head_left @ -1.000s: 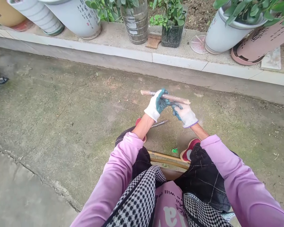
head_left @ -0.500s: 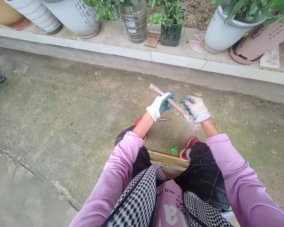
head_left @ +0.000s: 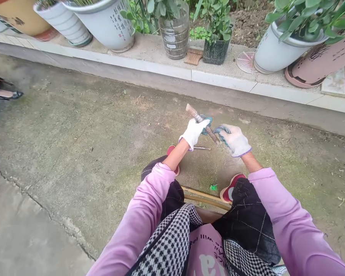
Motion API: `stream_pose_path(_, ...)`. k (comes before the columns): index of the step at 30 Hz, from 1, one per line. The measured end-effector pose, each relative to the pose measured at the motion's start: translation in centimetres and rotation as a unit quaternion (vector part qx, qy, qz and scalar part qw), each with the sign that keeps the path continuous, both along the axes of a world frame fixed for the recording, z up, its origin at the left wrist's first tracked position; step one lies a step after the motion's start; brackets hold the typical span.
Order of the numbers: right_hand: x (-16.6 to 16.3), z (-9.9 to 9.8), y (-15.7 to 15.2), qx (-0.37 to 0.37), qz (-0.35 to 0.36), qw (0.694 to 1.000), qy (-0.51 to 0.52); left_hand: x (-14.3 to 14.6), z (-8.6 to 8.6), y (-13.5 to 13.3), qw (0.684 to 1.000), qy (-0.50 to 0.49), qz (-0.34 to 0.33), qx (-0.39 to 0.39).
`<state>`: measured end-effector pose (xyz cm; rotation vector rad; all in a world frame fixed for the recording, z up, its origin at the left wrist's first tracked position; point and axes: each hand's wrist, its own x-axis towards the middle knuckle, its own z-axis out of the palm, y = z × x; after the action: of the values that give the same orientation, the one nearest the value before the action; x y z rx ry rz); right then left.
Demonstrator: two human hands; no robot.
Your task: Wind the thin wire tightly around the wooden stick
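Hands (head_left: 194, 132) grip stick (head_left: 191, 110) over concrete yd (head_left: 74, 126).

Both arms reach forward and down, with the elbows bent and the wrists bare. The gloved left grip (head_left: 194, 132) is closed in a fist. Just beside it, the gloved right grip (head_left: 234, 140) curls its fingers (head_left: 220, 131) toward the left one.

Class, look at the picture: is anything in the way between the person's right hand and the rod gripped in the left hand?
Nothing visible. The left hand grips the rod around its middle, and the right hand sits right beside the rod's lower end. Its fingertips are at or nearly on the rod; contact cannot be confirmed.
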<state>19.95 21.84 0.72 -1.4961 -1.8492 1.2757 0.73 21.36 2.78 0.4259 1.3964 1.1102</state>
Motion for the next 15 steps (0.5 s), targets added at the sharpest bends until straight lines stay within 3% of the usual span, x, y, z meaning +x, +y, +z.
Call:
stream_pose_path(5, 1.3, -0.1, 1.6, -0.025, -0.044, 0.998, 0.027, 0.2, 0.0, -0.2, 0.993, -0.112, -0.035, -0.026)
stream_pose_path(9, -0.1, -1.4, 0.7, -0.06, -0.047, 0.992, 0.096, 0.1, 0.6, -0.1, 0.975, -0.222, 0.016, -0.019)
stream_pose_path(15, -3.1, -2.0, -1.8, -0.16, -0.094, 0.966, 0.181, 0.2, 0.4, 0.6, 0.966, -0.237, 0.101, -0.015)
